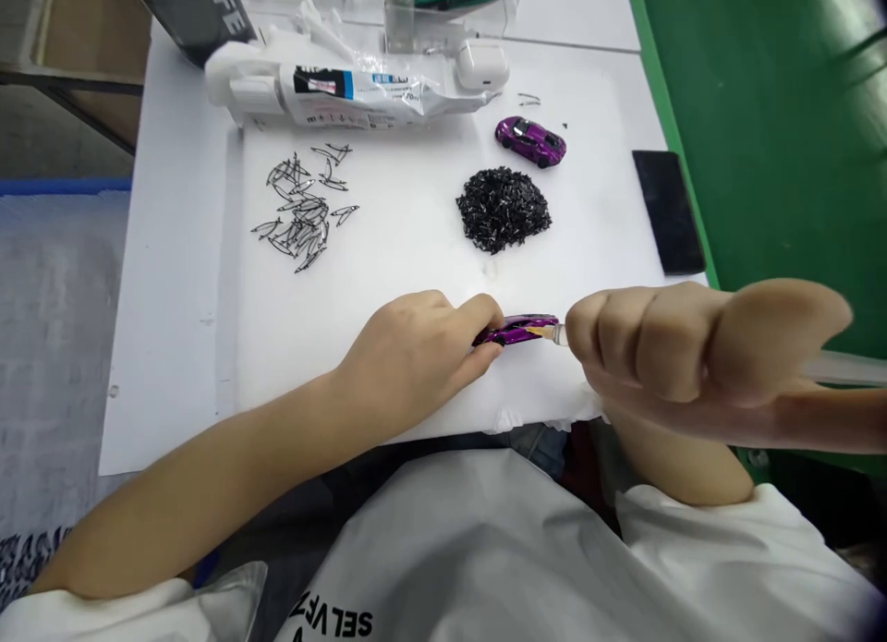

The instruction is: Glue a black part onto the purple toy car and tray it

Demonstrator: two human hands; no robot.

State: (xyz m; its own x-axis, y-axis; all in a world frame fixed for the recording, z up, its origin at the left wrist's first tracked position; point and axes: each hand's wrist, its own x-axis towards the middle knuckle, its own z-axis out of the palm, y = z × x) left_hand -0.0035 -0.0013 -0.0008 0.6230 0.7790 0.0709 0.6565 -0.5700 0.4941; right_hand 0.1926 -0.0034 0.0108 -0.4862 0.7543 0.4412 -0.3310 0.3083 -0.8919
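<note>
My left hand [408, 360] pinches the rear end of a purple toy car [516, 329] between thumb and fingers, low over the white board. My right hand [665, 346] is closed in a fist around a slim tool [560, 334] with an amber, tapered tip and a clear shaft coming out behind. That tip lies against or just over the side of the car; contact cannot be made out. Beyond the hands, a pile of tiny black parts [504, 210] lies below a second purple toy car [530, 141]. Thin black curved outline pieces [305, 212] are scattered at the left.
A white tube [353, 92] and a white earbud case [483, 64] lie across the back. Behind them stand a small glass bottle [400, 14] and a dark container [198, 14]. A black phone [669, 212] rests at the white table's right edge, beside a green surface [783, 162].
</note>
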